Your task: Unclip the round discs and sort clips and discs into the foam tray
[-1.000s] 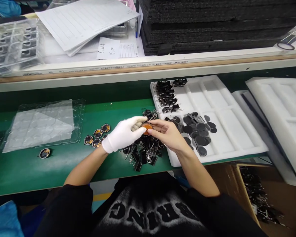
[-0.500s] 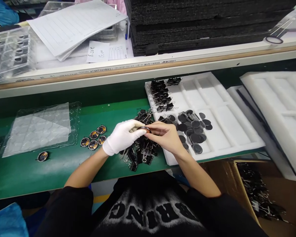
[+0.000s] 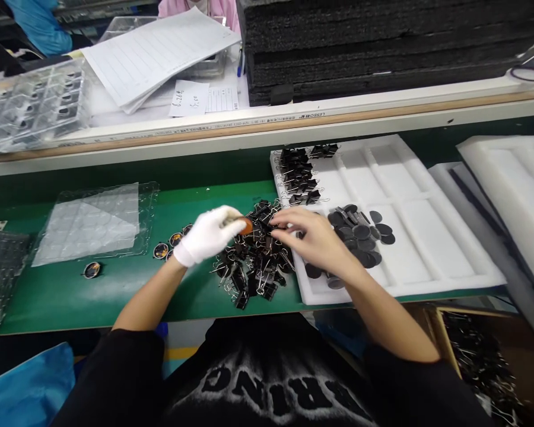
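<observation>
My left hand (image 3: 211,233), in a white glove, pinches a round orange lens (image 3: 246,226) over the left edge of a pile of black binder clips (image 3: 260,255). Bare and with its fingers apart, my right hand (image 3: 309,231) hovers between that pile and the white foam tray (image 3: 422,237); nothing shows in its fingers. Dark round discs (image 3: 360,232) lie heaped on the tray beside this hand. Several orange lenses with black rims (image 3: 161,251) sit on the green table left of my gloved hand, which partly covers them. One more rimmed lens (image 3: 92,270) lies farther left.
A clear plastic tray with thin sheets (image 3: 93,222) lies at the left, near stacked clear trays (image 3: 2,276). More clips (image 3: 296,172) stand on the foam tray's back left. Behind the white ledge (image 3: 160,136) are papers and black foam (image 3: 360,53). A person in pink sits beyond.
My hands have parted. The left keeps the lens and has moved left; the right has let go of it and opened. The camera view has shifted slightly.
</observation>
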### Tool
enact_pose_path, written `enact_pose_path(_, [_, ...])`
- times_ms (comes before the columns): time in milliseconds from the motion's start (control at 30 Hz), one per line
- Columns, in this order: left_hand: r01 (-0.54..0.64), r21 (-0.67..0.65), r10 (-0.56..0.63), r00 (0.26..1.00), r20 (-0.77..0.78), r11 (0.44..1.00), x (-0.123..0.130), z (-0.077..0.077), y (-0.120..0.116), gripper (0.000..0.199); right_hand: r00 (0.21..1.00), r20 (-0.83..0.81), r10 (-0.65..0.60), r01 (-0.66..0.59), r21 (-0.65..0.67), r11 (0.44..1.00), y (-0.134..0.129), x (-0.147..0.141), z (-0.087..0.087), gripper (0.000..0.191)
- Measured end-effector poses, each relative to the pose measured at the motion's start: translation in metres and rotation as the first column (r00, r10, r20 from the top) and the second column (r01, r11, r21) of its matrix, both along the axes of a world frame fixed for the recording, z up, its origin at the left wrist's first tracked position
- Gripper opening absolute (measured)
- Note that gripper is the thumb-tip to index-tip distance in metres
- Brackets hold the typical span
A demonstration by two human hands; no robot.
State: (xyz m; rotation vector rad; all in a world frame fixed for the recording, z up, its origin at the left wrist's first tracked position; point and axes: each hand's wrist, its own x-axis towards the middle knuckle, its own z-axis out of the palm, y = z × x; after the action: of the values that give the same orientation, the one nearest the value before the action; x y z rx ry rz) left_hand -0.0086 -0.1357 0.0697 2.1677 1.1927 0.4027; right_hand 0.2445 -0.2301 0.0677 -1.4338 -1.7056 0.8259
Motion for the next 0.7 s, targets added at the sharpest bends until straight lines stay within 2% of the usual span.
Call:
enact_pose_path(33, [-0.083, -0.013, 0.083, 0.997, -0.006, 0.996, -0.005, -0.002, 0.013, 0.04, 0.986, 0.164, -0.025, 0.02, 0.035, 0.999, 0.013, 0.006, 0.0, 0.027])
enact_pose_path(100, [-0.155, -0.066, 0.152, 0.987, -0.054, 0.986, -0.016, -0.009, 0.041, 0.044, 0.892, 0.451, -0.042, 0.037, 0.019, 0.999, 0.039, 0.012, -0.005, 0.03])
enact_pose_path(167, [-0.152, -0.164, 0.126, 0.98, -0.157, 0.975, -0.025, -0.019, 0.065, 0.047, 0.805, 0.593, 0.015, 0.039, -0.08, 0.996, 0.06, 0.014, -0.014, 0.028])
enact_pose_path(200, [-0.143, -0.185, 0.1, 0.969, -0.226, 0.972, -0.029, -0.024, 0.075, 0.047, 0.793, 0.608, 0.042, 0.043, -0.124, 0.991, 0.068, 0.014, -0.019, 0.024])
enact_pose_path(267, [-0.124, -0.168, 0.059, 0.936, -0.348, 0.978, -0.035, -0.035, 0.089, 0.045, 0.824, 0.563, 0.064, 0.049, -0.183, 0.982, 0.075, 0.015, -0.025, 0.018])
enact_pose_path(333, [-0.1, -0.11, 0.048, 0.912, -0.407, 0.989, -0.04, -0.044, 0.096, 0.04, 0.885, 0.461, 0.06, 0.045, -0.212, 0.976, 0.076, 0.019, -0.024, 0.018])
enact_pose_path(433, [-0.082, -0.046, 0.055, 0.904, -0.425, 0.996, -0.045, -0.053, 0.098, 0.036, 0.979, 0.192, 0.064, -0.013, -0.259, 0.966, 0.076, 0.026, -0.012, 0.025])
enact_pose_path(533, [-0.091, 0.025, 0.092, 0.886, -0.455, 0.996, -0.049, -0.054, 0.097, 0.043, 0.996, -0.091, -0.018, -0.011, -0.308, 0.951, 0.087, 0.02, -0.001, 0.033])
enact_pose_path(600, [-0.095, 0.057, 0.11, 0.882, -0.459, 0.994, -0.052, -0.052, 0.094, 0.051, 0.983, -0.156, -0.101, 0.042, -0.341, 0.939, 0.104, 0.005, 0.0, 0.03])
enact_pose_path(700, [-0.047, 0.094, 0.088, 0.862, -0.5, 0.994, -0.054, -0.048, 0.086, 0.063, 0.977, -0.099, -0.187, 0.135, -0.385, 0.913, 0.137, -0.028, -0.009, 0.015])
